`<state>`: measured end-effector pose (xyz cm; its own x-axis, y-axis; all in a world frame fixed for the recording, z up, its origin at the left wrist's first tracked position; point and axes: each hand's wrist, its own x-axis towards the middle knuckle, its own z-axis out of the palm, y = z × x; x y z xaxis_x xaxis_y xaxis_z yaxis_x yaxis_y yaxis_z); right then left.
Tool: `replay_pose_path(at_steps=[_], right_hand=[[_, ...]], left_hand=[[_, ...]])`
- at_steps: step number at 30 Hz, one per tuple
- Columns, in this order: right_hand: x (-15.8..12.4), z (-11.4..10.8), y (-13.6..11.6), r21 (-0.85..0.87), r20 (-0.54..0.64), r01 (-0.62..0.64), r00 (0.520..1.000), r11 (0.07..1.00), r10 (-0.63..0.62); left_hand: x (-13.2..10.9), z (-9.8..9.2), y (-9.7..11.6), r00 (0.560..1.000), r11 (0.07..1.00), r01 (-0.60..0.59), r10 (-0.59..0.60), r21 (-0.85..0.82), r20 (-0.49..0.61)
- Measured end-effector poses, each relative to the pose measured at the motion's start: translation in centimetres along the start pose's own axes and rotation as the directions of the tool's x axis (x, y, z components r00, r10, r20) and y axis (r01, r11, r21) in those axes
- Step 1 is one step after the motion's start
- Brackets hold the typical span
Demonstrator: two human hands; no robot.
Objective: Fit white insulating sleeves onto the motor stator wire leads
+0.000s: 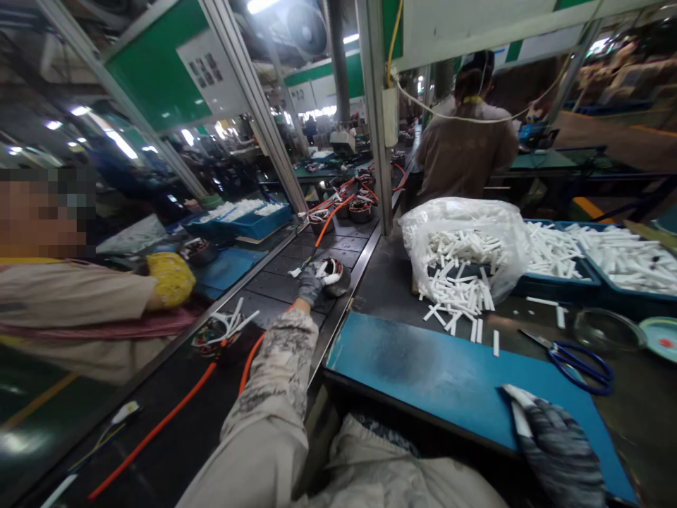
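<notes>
My left hand (pixel 311 283), in a grey glove, reaches out over the conveyor. Its fingers are closed at the near left side of a round wound motor stator (pixel 338 281) with white sleeves and wires on top. An orange cable (pixel 324 236) passes close by it. Low on the right, my right hand (pixel 563 444), in a dark grey striped glove, lies on the blue mat (pixel 412 367) with fingers stretched out. Blue-handled scissors (pixel 579 365) lie just beyond it. Loose white tubes (pixel 460 296) spill from a clear plastic bag (pixel 465 219) past the mat.
Another stator (pixel 225 335) with an orange cable sits on the conveyor (pixel 275 282) at left; several more stand farther along. Blue bins (pixel 560 282) hold white tubes. A co-worker's yellow-gloved hand (pixel 170 279) is across the conveyor. Another person (pixel 465 141) sits ahead. A metal post (pixel 374 113) rises beside the conveyor.
</notes>
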<state>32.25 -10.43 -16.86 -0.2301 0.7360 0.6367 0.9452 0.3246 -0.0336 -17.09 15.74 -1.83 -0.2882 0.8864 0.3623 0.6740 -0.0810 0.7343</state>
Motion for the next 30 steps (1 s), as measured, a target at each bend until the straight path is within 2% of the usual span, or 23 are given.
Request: replay_pose_path(at_steps=[3, 6, 8, 10, 12, 15, 18, 20, 22, 24, 25, 26, 27, 29, 30], right_hand=[[-0.3, 0.3, 0.1, 0.045, 0.004, 0.018, 1.0, 0.999, -0.018], [-0.4, 0.4, -0.1, 0.037, 0.021, -0.018, 1.0, 0.999, 0.017], [-0.4, 0.2, -0.3, 0.014, 0.019, -0.036, 0.999, 0.999, 0.036], [-0.1, 0.0, -0.5, -0.015, 0.013, -0.038, 0.999, 0.999, 0.039], [0.6, -0.3, -1.1, -0.021, -0.029, -0.039, 0.999, 0.999, 0.038], [3.4, -0.4, -2.8, 0.088, -0.104, -0.045, 0.993, 0.995, 0.054], [7.7, 0.0, -5.8, 0.325, -0.058, -0.037, 0.997, 0.945, 0.059], [10.4, 0.4, -7.7, 0.484, 0.004, -0.013, 1.0, 0.875, 0.012], [12.4, 0.9, -8.9, 0.634, 0.053, 0.002, 0.998, 0.773, -0.046], [13.2, 1.0, -9.1, 0.737, 0.104, -0.036, 0.993, 0.675, -0.06], [13.2, 1.0, -8.8, 0.765, 0.136, -0.076, 0.99, 0.64, -0.045], [13.1, 0.9, -8.3, 0.777, 0.173, -0.126, 0.985, 0.617, -0.018], [12.9, 0.7, -7.9, 0.779, 0.208, -0.174, 0.978, 0.602, 0.013], [12.6, 0.4, -7.0, 0.778, 0.258, -0.244, 0.964, 0.579, 0.061], [12.7, 0.4, -6.8, 0.783, 0.268, -0.256, 0.961, 0.566, 0.064]], left_hand=[[-3.9, -2.4, -1.6, 0.996, 0.999, 0.001, 0.003, -0.049, 0.088], [-7.7, -4.6, -2.4, 0.978, 0.995, 0.007, 0.014, -0.102, 0.206], [-9.7, -5.6, -2.5, 0.953, 0.991, -0.013, 0.053, -0.134, 0.297], [-11.2, -5.9, -2.1, 0.906, 0.986, -0.095, 0.142, -0.135, 0.399], [-12.4, -5.4, -1.3, 0.834, 0.973, -0.203, 0.233, -0.114, 0.501], [-14.2, -3.1, 0.9, 0.726, 0.943, -0.308, 0.316, -0.122, 0.611], [-15.4, -0.1, 4.0, 0.598, 0.889, -0.412, 0.429, -0.2, 0.677], [-15.4, 1.1, 6.0, 0.507, 0.846, -0.469, 0.494, -0.255, 0.706], [-14.7, 1.2, 7.4, 0.409, 0.804, -0.492, 0.552, -0.334, 0.726], [-13.4, 0.2, 8.1, 0.318, 0.763, -0.475, 0.613, -0.438, 0.723], [-12.7, -0.5, 8.1, 0.291, 0.748, -0.448, 0.64, -0.49, 0.711], [-12.0, -1.1, 8.1, 0.293, 0.741, -0.411, 0.659, -0.531, 0.693], [-11.4, -1.6, 8.0, 0.315, 0.741, -0.368, 0.667, -0.561, 0.675], [-10.8, -1.6, 7.9, 0.409, 0.762, -0.295, 0.646, -0.576, 0.645], [-10.8, -1.2, 8.0, 0.434, 0.774, -0.291, 0.631, -0.563, 0.643]])
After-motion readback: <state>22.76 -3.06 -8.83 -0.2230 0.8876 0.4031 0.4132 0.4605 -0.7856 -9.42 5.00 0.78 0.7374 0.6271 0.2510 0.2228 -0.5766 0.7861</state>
